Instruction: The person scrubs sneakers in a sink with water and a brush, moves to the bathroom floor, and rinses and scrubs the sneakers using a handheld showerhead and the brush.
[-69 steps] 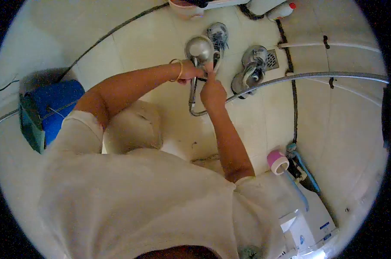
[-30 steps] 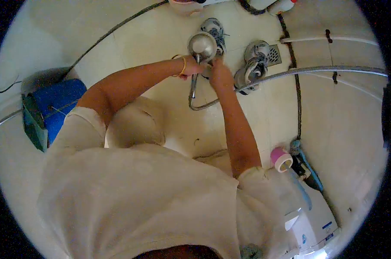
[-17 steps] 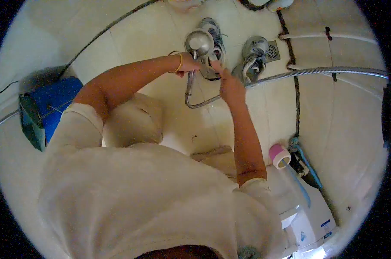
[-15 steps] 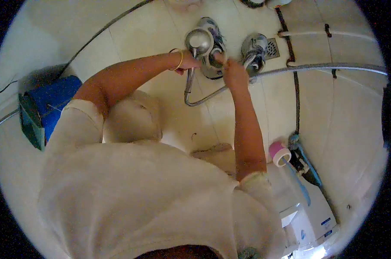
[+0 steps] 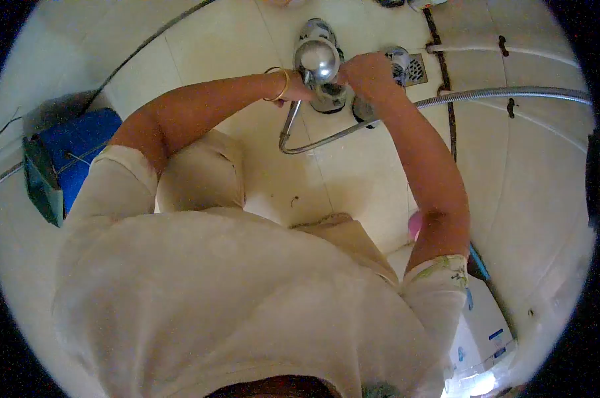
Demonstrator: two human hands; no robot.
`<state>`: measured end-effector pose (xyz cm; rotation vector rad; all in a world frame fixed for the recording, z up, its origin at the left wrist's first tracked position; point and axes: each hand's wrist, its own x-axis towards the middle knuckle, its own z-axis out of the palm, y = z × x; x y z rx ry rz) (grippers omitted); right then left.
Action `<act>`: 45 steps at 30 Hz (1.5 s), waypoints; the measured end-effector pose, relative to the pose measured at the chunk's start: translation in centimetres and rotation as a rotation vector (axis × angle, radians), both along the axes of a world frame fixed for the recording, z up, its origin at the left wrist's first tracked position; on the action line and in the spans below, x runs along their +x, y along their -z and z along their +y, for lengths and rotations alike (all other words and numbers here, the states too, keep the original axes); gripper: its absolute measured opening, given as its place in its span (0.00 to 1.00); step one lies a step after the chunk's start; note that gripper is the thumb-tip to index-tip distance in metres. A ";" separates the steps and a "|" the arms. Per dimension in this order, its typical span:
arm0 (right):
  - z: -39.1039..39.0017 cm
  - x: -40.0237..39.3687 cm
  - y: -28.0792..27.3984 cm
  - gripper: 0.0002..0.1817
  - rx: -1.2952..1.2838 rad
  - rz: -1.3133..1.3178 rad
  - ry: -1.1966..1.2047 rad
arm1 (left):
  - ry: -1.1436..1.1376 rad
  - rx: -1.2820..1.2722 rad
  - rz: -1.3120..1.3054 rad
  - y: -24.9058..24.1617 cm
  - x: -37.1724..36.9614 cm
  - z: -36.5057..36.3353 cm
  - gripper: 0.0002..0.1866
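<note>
My left hand (image 5: 296,86) is closed around the handle of a hand shower (image 5: 317,58), whose round metallic head faces up toward me. From its lower end a metal hose (image 5: 326,140) bends away to the right. Under the shower head stands a silvery, shoe-shaped thing (image 5: 328,103), partly covered by it. My right hand (image 5: 371,74) is curled beside that thing, close to my left hand; what its fingers grip is hidden. A second silvery, shoe-shaped thing (image 5: 397,58) lies behind my right hand, mostly covered by it.
A floor drain (image 5: 416,69) sits in the pale tiled floor (image 5: 273,174). At the left lies a blue and green object (image 5: 81,149). Past my right forearm are a pink container (image 5: 415,224), partly hidden, and a white boxy object (image 5: 485,318). Thin pipes (image 5: 532,54) run along the right wall.
My right hand has moved up and slightly right, its elbow swinging outward over the pink container. The shower head has shifted slightly right, and the second shoe-shaped thing is now mostly covered.
</note>
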<state>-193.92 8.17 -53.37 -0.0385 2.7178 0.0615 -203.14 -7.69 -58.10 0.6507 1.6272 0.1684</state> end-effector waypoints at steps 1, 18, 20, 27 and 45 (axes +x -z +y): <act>0.0 0.5 0.0 0.16 -0.029 -0.044 -0.039 | -0.015 0.019 0.005 0.2 0.1 -0.1 0.25; 0.7 -1.4 -4.2 0.16 -0.176 -0.353 0.296 | -0.026 -0.011 -0.116 0.0 -0.3 0.2 0.21; 1.8 -2.5 -4.7 0.15 -0.209 -0.387 0.374 | -0.003 -0.025 -0.142 0.3 -0.2 0.3 0.22; 2.6 -2.1 -6.0 0.18 -0.325 -0.350 0.522 | -0.059 -0.084 -0.212 -0.2 -0.8 0.8 0.20; -1.5 3.7 -0.8 0.16 -0.226 -0.132 0.487 | -0.131 -0.060 -0.117 0.7 0.4 -0.1 0.17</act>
